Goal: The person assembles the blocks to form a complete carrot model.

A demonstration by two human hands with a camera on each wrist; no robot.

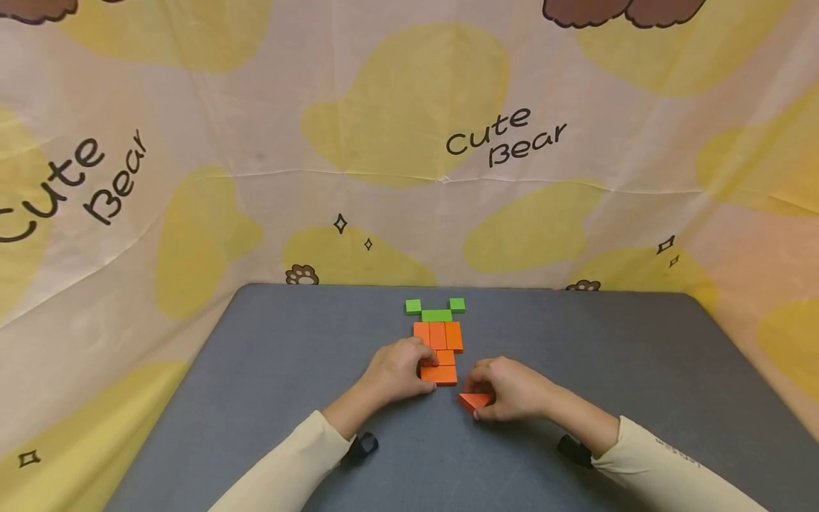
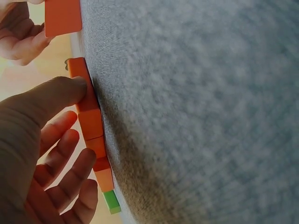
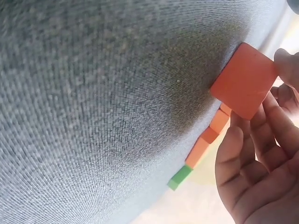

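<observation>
No containers on the table, just flat wooden blocks laid out on the grey felt tabletop (image 1: 269, 370).

Block figure sits centre, toward the far edge: two small green squares (image 1: 413, 306) and (image 1: 457, 305) flank a green bar (image 1: 437, 315); below it three upright orange blocks (image 1: 438, 335) side by side, then a small orange square (image 1: 446, 357), then a wide orange rectangle (image 1: 439, 375) at the near end. All touching, one column (carrot-like outline).

Left hand (image 1: 395, 371): fingers curled loosely, thumb tip pressing the side of the wide orange rectangle; the left wrist view shows the thumb (image 2: 56, 95) on the block's edge and the other fingers spread beside the column, not wrapped around anything.

Right hand (image 1: 512, 389): pinching an orange triangle block (image 1: 474, 401), just beside the near right corner of the rectangle, not touching it. In the right wrist view the piece (image 3: 244, 87) is held at its edge by the fingertips.

Room: broad bare felt left and right of the figure and toward the near edge; far edge is close behind the green pieces.

Writing: backdrop cloth (image 1: 192, 142) reads "Cute Bear" (image 1: 505, 139), repeated at left (image 1: 70, 181). Small print on the right sleeve (image 1: 672, 462), unreadable.
</observation>
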